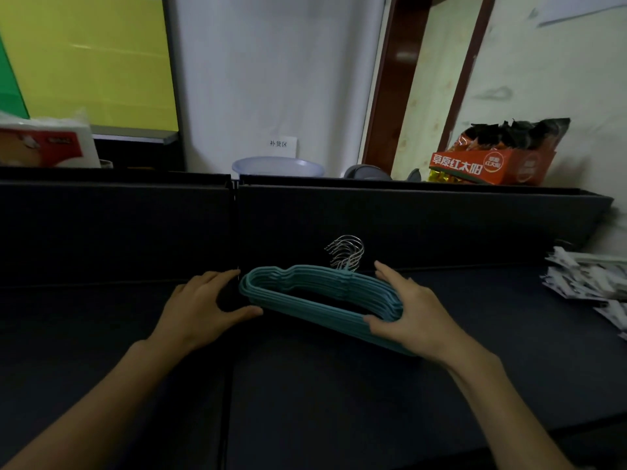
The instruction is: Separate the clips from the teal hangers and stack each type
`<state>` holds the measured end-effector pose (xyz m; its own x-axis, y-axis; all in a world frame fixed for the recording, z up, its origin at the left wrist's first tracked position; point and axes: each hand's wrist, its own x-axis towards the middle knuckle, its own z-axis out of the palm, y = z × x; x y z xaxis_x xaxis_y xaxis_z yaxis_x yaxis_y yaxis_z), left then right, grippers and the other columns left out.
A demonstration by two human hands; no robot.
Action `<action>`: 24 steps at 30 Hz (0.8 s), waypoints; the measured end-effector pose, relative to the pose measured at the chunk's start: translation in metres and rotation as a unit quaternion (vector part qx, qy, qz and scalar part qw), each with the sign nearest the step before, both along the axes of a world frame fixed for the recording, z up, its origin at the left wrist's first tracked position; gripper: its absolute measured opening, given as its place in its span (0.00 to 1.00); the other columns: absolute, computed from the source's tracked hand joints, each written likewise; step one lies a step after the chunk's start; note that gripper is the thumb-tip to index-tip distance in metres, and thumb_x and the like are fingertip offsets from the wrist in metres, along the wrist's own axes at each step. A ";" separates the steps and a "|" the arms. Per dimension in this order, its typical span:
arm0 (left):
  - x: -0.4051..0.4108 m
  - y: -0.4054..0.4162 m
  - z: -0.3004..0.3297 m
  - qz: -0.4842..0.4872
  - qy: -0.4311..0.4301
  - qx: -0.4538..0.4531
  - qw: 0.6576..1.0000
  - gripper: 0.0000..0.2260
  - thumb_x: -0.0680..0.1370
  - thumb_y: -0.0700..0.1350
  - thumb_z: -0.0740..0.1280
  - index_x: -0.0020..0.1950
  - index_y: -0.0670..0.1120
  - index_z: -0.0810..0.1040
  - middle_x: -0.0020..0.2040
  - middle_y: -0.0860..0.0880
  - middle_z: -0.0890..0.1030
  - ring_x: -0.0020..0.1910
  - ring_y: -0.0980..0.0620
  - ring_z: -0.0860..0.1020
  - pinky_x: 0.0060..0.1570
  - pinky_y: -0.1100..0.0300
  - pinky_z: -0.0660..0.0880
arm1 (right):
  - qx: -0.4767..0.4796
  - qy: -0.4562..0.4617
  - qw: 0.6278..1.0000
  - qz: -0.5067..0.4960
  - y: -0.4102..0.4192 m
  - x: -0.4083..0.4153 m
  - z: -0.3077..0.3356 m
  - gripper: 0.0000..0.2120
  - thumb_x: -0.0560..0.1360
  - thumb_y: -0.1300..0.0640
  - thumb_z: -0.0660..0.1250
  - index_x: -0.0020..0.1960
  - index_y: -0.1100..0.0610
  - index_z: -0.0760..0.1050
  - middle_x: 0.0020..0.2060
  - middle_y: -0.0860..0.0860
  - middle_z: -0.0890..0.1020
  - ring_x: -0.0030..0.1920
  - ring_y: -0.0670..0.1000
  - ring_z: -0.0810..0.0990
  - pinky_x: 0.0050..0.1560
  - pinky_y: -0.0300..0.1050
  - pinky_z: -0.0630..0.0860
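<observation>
Teal hangers: one stack of thin coated hangers, nested flat on one another, lying on the dark table at its middle, just in front of the low dark back panel. Shoulders contoured with small notches; the edges line up closely, so an exact count cannot be read, though roughly eight to ten layers show along the left end. Silver wire hooks bunched together, rising at the far side of the stack and fanned slightly.

Clips: one loose heap of pale, whitish clips at the right edge of the table, well apart from the hangers; individual pieces too blurred to count.

Left hand: at the left end of the stack, fingers extended and relaxed, thumb reaching to the near lower edge of the hangers, fingertips at the far edge; touching rather than gripping, with a gap between palm and stack.

Right hand: over the right end of the stack, fingers lying across the far edge and thumb on the near edge, loosely cupping the hangers between them; fingers not curled tight.

Count: two hands, one hanger stack, one clip heap.

Beyond the panel: an orange carton and a pale plastic basin
</observation>
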<state>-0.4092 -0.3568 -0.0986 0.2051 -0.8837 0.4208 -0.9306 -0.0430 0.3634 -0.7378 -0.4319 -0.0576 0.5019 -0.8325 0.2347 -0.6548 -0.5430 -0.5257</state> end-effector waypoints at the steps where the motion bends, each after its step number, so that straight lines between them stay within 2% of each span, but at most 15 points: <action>1: 0.001 0.002 0.000 0.000 0.001 0.002 1.000 0.45 0.59 0.79 0.55 0.70 0.54 0.68 0.65 0.51 0.74 0.63 0.49 0.72 0.61 0.49 0.70 | -0.010 0.007 1.000 -0.001 0.002 -0.001 0.002 0.45 0.65 0.38 0.69 0.75 0.42 0.51 0.70 0.44 0.66 0.72 0.49 0.62 0.74 0.48 0.50; 3: 0.005 0.003 0.001 0.002 0.016 0.002 1.000 0.45 0.59 0.79 0.56 0.69 0.55 0.68 0.65 0.51 0.74 0.63 0.49 0.72 0.61 0.49 0.70 | -0.017 0.003 1.000 -0.009 0.007 -0.005 0.006 0.44 0.67 0.39 0.71 0.75 0.44 0.52 0.71 0.44 0.65 0.71 0.47 0.61 0.74 0.48 0.52; 6: 0.010 -0.002 0.002 -0.013 0.047 0.006 0.999 0.44 0.60 0.77 0.61 0.70 0.55 0.68 0.66 0.50 0.73 0.64 0.49 0.71 0.62 0.50 0.70 | -0.019 -0.013 0.999 -0.036 0.015 -0.016 0.008 0.44 0.65 0.37 0.71 0.75 0.44 0.55 0.71 0.43 0.64 0.69 0.44 0.62 0.70 0.47 0.63; 8: 0.008 -0.009 0.001 -0.040 0.055 0.015 0.998 0.45 0.59 0.78 0.59 0.70 0.56 0.66 0.66 0.51 0.72 0.64 0.50 0.71 0.62 0.50 0.70 | -0.024 -0.033 0.997 -0.063 0.021 -0.026 0.004 0.44 0.64 0.36 0.71 0.74 0.45 0.57 0.70 0.42 0.65 0.68 0.42 0.63 0.67 0.42 0.64; 11: 0.000 -0.023 0.001 -0.092 0.084 0.014 0.992 0.47 0.57 0.79 0.60 0.71 0.56 0.65 0.65 0.52 0.72 0.63 0.51 0.71 0.61 0.52 0.71 | -0.008 -0.090 0.989 -0.115 0.032 -0.041 -0.005 0.46 0.60 0.36 0.73 0.73 0.43 0.58 0.67 0.42 0.68 0.66 0.41 0.66 0.65 0.43 0.66; 16: -0.010 -0.045 0.007 -0.194 0.149 0.021 0.969 0.51 0.54 0.79 0.63 0.71 0.55 0.64 0.61 0.57 0.70 0.57 0.60 0.70 0.56 0.67 0.67 | 0.028 -0.154 0.975 -0.160 0.042 -0.042 -0.022 0.45 0.57 0.37 0.75 0.71 0.39 0.60 0.61 0.38 0.71 0.60 0.39 0.72 0.61 0.42 0.70; 18: -0.007 -0.050 0.004 -0.227 0.186 0.028 0.956 0.49 0.53 0.76 0.66 0.70 0.57 0.66 0.59 0.60 0.72 0.55 0.65 0.72 0.52 0.74 0.66 | 0.036 -0.176 0.971 -0.159 0.044 -0.034 -0.028 0.44 0.58 0.40 0.76 0.71 0.40 0.61 0.58 0.33 0.71 0.57 0.33 0.72 0.58 0.33 0.71; 20: -0.004 -0.055 0.001 -0.253 0.209 0.023 0.944 0.45 0.54 0.73 0.70 0.68 0.58 0.67 0.57 0.62 0.74 0.53 0.69 0.73 0.47 0.78 0.68 | 0.036 -0.196 0.966 -0.165 0.046 -0.026 -0.033 0.43 0.59 0.43 0.77 0.70 0.40 0.62 0.57 0.32 0.72 0.56 0.29 0.72 0.51 0.25 0.70; 24: -0.004 -0.061 -0.005 -0.295 0.237 0.009 0.926 0.37 0.59 0.67 0.73 0.65 0.57 0.69 0.55 0.62 0.76 0.53 0.70 0.74 0.47 0.78 0.70 | 0.025 -0.219 0.957 -0.188 0.047 -0.018 -0.041 0.44 0.60 0.45 0.77 0.70 0.39 0.60 0.56 0.32 0.73 0.55 0.29 0.72 0.48 0.23 0.70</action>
<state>-0.4134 -0.4176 -0.1031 -0.1571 -0.9065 0.3918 -0.5304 0.4121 0.7408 -0.7557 -0.3845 -0.0981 0.0276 -0.9504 0.3099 -0.5100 -0.2800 -0.8134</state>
